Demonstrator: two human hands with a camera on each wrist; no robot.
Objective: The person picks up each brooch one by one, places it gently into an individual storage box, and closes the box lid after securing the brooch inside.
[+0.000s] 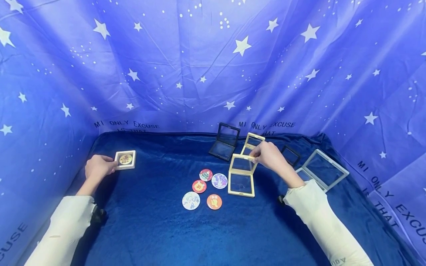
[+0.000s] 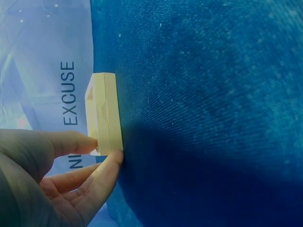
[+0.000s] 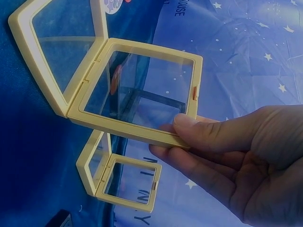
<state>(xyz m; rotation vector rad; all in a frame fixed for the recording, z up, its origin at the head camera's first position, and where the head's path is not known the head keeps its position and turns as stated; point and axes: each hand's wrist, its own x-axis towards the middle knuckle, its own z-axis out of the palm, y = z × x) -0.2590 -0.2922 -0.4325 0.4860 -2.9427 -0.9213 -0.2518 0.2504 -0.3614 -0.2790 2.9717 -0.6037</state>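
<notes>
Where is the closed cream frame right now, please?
In the head view, the closed cream frame is left of centre, just right of the left hand, which pinches its edge.

Wrinkled cream fabric sleeves (image 1: 326, 220), the right one marked with dark lettering (image 1: 339, 261), end in loose cuffs (image 1: 84, 202), small black pieces (image 1: 98, 215) showing beside them.

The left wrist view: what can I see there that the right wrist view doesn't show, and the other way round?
Only the left wrist view: the left hand pinching a closed cream frame. Only the right wrist view: the right hand holding an open cream frame, a second open frame, and part of a round badge. Both: the blue cloth and the printed curtain.
</notes>
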